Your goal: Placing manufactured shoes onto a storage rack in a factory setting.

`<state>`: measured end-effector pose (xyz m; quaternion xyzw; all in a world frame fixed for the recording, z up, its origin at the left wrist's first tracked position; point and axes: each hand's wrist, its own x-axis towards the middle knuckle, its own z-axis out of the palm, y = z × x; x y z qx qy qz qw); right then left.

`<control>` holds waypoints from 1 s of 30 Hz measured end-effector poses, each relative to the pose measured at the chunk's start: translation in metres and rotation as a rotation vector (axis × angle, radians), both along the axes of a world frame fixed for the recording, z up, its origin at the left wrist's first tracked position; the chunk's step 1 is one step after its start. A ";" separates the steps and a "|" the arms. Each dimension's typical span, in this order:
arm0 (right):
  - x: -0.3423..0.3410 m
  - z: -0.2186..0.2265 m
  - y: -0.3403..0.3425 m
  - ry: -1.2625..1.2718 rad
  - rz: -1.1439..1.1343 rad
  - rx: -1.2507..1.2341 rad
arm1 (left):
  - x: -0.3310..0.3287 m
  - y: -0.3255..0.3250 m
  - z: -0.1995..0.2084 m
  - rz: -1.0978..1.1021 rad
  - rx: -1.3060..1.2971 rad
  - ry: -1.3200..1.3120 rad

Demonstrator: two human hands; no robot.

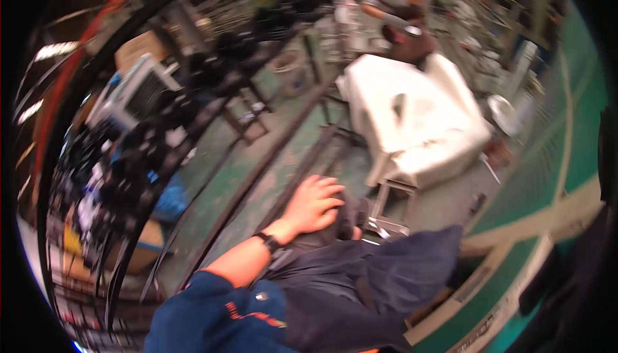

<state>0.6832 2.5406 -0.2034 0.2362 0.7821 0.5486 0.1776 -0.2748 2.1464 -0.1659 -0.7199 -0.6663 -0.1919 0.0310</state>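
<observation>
My left hand [313,203] rests back-up over my dark trousers near the knee, its fingers loosely stretched and nothing visible in it. A dark watch [267,242] is on that wrist, below a rolled blue sleeve [199,311]. Just right of the hand stands a small metal frame [394,201]. Long dark metal bars [241,189] run along the hand's left side toward the far end. My right hand cannot be made out. The picture is smeared by motion.
A pale sheet [425,114] drapes a bulky thing ahead. Behind it another person [402,18] bends forward. Dark piled items [138,179] and a blue bag [170,201] lie left. Green mesh [553,134] and a wooden-edged green board [476,295] bound the right.
</observation>
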 end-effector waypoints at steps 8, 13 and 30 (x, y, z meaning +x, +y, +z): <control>-0.374 0.062 0.178 -0.048 0.342 0.323 | -0.010 -0.035 -0.028 0.111 0.106 -0.192; -0.564 0.097 0.202 -0.072 0.460 0.521 | -0.013 -0.036 -0.042 0.109 0.262 -0.311; -0.829 0.119 0.199 0.092 0.215 1.135 | -0.039 -0.057 -0.068 0.058 0.373 -0.422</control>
